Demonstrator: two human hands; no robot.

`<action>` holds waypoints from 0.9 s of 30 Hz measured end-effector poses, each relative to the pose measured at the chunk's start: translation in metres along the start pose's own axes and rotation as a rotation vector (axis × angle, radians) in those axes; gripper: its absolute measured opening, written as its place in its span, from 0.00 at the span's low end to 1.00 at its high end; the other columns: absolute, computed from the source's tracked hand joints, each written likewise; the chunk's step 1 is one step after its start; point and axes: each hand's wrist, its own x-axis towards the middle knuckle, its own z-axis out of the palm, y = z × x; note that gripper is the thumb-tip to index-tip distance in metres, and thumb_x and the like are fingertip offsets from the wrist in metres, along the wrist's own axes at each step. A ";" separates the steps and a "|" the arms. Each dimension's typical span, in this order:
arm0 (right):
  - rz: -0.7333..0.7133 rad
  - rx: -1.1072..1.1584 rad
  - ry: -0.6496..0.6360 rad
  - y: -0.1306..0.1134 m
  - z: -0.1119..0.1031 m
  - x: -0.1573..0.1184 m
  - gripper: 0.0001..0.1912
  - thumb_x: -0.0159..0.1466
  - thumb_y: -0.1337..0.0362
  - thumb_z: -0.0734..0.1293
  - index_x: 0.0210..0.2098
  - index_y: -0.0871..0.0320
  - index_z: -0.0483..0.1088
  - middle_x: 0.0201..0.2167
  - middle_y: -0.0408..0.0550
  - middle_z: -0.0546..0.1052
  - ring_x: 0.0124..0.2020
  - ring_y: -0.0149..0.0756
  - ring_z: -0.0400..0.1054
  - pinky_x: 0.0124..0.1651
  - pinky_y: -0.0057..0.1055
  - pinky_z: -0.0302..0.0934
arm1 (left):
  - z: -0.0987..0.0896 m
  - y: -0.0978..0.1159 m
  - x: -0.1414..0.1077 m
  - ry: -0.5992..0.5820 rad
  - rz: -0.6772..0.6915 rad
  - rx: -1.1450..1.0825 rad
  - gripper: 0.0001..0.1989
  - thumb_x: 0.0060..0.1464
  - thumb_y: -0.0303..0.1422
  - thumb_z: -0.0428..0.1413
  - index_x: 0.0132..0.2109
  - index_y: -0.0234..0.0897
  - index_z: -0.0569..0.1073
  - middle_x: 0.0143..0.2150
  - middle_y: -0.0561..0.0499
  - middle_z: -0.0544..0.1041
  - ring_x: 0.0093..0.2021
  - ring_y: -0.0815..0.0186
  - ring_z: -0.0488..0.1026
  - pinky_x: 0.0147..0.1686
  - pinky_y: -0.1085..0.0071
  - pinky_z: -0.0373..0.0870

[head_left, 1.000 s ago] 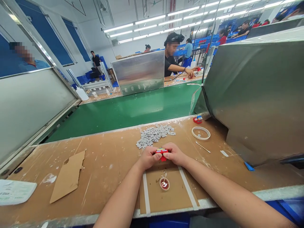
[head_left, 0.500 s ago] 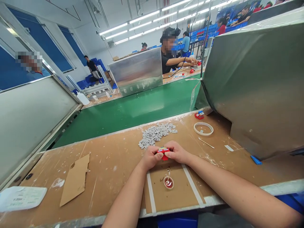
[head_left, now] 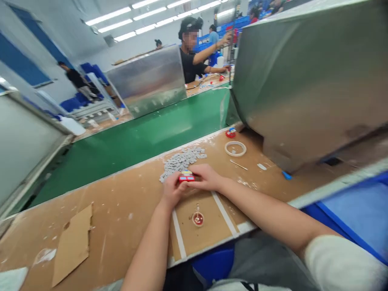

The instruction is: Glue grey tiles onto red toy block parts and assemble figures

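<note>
A small red plastic toy piece [head_left: 187,178] with yellow and pale blue-white parts is gripped between both hands above the table. My left hand [head_left: 172,188] closes on its left side, and my right hand [head_left: 208,178] holds the right side, its fingers partly hiding the piece. Just beyond the hands lies a pile of small grey flat pieces [head_left: 183,159]. Nearer to me, a little cup [head_left: 193,221] of reddish liquid, with a thin stick in it, stands between two white tape strips.
A tape roll [head_left: 226,150], a cotton swab [head_left: 238,164] and another red-blue toy piece [head_left: 230,133] lie to the right, beside a large metal box [head_left: 303,81]. Torn cardboard [head_left: 72,244] is at left. Behind runs a green belt [head_left: 136,141]; a co-worker [head_left: 189,64] sits beyond it.
The view has swung right and tilted, so the scene shifts left. Both hands still hold the red toy piece, now turned differently. The co-worker beyond the belt has raised one arm.
</note>
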 end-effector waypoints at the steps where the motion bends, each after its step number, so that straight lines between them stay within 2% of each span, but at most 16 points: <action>1: -0.021 -0.065 0.002 -0.001 -0.004 0.002 0.33 0.72 0.31 0.64 0.31 0.56 0.65 0.27 0.41 0.69 0.29 0.31 0.58 0.34 0.30 0.47 | -0.001 -0.003 0.000 0.048 0.014 0.003 0.33 0.62 0.66 0.59 0.48 0.38 0.79 0.42 0.46 0.80 0.40 0.58 0.73 0.44 0.64 0.71; 2: -0.051 -0.119 0.003 -0.001 -0.007 0.003 0.33 0.73 0.31 0.62 0.35 0.57 0.68 0.30 0.44 0.72 0.31 0.33 0.61 0.36 0.30 0.49 | -0.002 -0.005 0.000 0.118 0.049 0.020 0.33 0.64 0.63 0.59 0.58 0.39 0.78 0.50 0.43 0.81 0.45 0.56 0.76 0.49 0.62 0.73; 3: -0.085 -0.169 0.000 0.000 -0.010 0.005 0.33 0.74 0.31 0.61 0.38 0.57 0.70 0.32 0.46 0.75 0.33 0.35 0.64 0.37 0.31 0.51 | -0.003 -0.008 0.000 0.139 0.081 0.025 0.34 0.66 0.61 0.59 0.65 0.40 0.75 0.58 0.41 0.81 0.50 0.55 0.78 0.52 0.61 0.75; 5: -0.152 -0.252 -0.008 0.001 -0.015 0.007 0.34 0.76 0.32 0.58 0.45 0.59 0.72 0.38 0.51 0.78 0.36 0.38 0.69 0.39 0.32 0.55 | -0.005 -0.012 0.000 0.147 0.144 0.030 0.32 0.69 0.56 0.59 0.70 0.43 0.73 0.64 0.40 0.79 0.56 0.54 0.79 0.56 0.60 0.76; 10: -0.250 -0.372 -0.045 0.003 -0.022 0.007 0.35 0.77 0.35 0.58 0.60 0.61 0.72 0.46 0.57 0.80 0.43 0.42 0.74 0.43 0.34 0.60 | -0.013 -0.007 0.002 0.114 0.251 0.023 0.24 0.68 0.47 0.65 0.66 0.45 0.78 0.62 0.42 0.82 0.57 0.56 0.81 0.52 0.65 0.78; 16: -0.255 -0.336 -0.039 0.008 -0.020 0.008 0.33 0.78 0.38 0.60 0.64 0.61 0.71 0.50 0.60 0.81 0.46 0.43 0.76 0.44 0.35 0.63 | -0.017 0.001 0.004 0.141 0.287 0.036 0.24 0.63 0.40 0.70 0.63 0.44 0.80 0.60 0.41 0.84 0.57 0.55 0.82 0.49 0.65 0.80; 21: -0.146 -0.078 -0.026 0.003 -0.021 0.006 0.33 0.74 0.39 0.67 0.64 0.59 0.72 0.48 0.56 0.81 0.44 0.41 0.74 0.46 0.35 0.65 | -0.015 0.003 0.005 0.207 0.272 0.076 0.24 0.63 0.42 0.70 0.62 0.41 0.79 0.58 0.40 0.84 0.56 0.54 0.82 0.49 0.61 0.81; 24: 0.047 0.263 -0.080 -0.002 -0.016 0.006 0.35 0.70 0.43 0.73 0.67 0.58 0.70 0.45 0.50 0.80 0.39 0.35 0.71 0.44 0.33 0.67 | -0.013 0.005 0.007 0.318 0.324 0.240 0.21 0.62 0.41 0.70 0.59 0.40 0.79 0.55 0.43 0.81 0.54 0.55 0.80 0.53 0.58 0.80; 27: 0.256 0.663 -0.096 -0.003 -0.004 0.008 0.36 0.64 0.44 0.79 0.62 0.58 0.72 0.46 0.48 0.79 0.40 0.32 0.72 0.44 0.30 0.69 | -0.008 0.006 0.008 0.362 0.392 0.388 0.18 0.63 0.38 0.68 0.57 0.41 0.80 0.53 0.45 0.79 0.54 0.56 0.78 0.56 0.57 0.78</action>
